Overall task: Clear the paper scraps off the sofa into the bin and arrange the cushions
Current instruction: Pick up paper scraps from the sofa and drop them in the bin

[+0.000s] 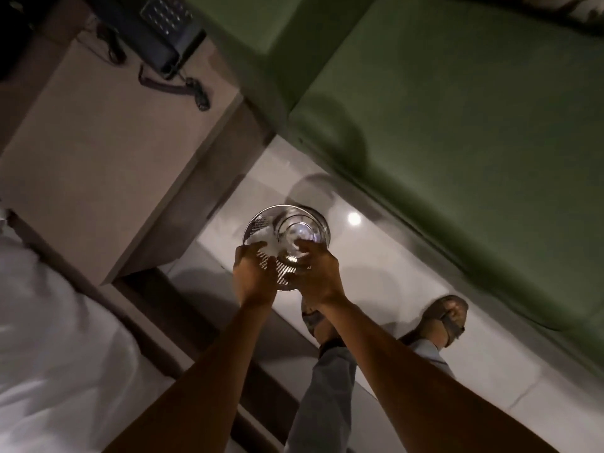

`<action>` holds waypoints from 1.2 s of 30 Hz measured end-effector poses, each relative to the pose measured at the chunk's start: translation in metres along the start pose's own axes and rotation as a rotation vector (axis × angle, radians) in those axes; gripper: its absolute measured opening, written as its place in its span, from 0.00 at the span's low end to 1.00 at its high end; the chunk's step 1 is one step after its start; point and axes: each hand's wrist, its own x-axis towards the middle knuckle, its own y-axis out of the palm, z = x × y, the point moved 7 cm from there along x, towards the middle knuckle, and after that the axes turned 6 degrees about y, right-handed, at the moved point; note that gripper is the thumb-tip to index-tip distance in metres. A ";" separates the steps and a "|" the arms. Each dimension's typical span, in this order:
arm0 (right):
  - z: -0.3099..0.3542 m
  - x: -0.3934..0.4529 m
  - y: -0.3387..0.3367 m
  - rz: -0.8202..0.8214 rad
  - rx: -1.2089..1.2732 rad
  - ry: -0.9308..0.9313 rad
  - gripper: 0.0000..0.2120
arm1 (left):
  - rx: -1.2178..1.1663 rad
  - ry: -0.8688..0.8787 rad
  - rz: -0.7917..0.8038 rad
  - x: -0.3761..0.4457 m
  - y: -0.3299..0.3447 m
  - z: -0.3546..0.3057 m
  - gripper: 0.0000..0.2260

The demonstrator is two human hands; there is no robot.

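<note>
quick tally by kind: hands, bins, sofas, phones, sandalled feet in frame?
Hands: 2, left hand and right hand, both at the bin rim
Bins: 1, perforated metal bin
Sofas: 1, green sofa
Phones: 1, desk phone
Sandalled feet: 2, clearest
Total: 7

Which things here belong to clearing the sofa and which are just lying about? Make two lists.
Job in hand:
round perforated metal bin
green upholstered sofa
left hand and right hand, both on the bin's rim

Lying about:
dark corded telephone
beige wooden side table
white bed sheet
</note>
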 end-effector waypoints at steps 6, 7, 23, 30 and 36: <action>0.008 -0.009 -0.005 -0.053 -0.198 -0.044 0.30 | 0.043 0.032 0.116 -0.004 -0.001 0.007 0.18; 0.011 -0.012 -0.009 -0.058 -0.216 -0.041 0.30 | 0.041 0.047 0.118 -0.006 -0.002 0.004 0.17; 0.057 -0.078 -0.171 -0.173 -0.195 -0.197 0.33 | 0.177 0.349 0.145 -0.059 0.000 -0.162 0.26; 0.034 -0.101 -0.301 -0.327 -0.210 -0.195 0.31 | 0.179 0.553 0.128 -0.107 0.055 -0.292 0.25; -0.023 -0.121 -0.428 -0.494 -0.069 -0.120 0.30 | 0.214 0.729 0.250 -0.147 0.131 -0.398 0.26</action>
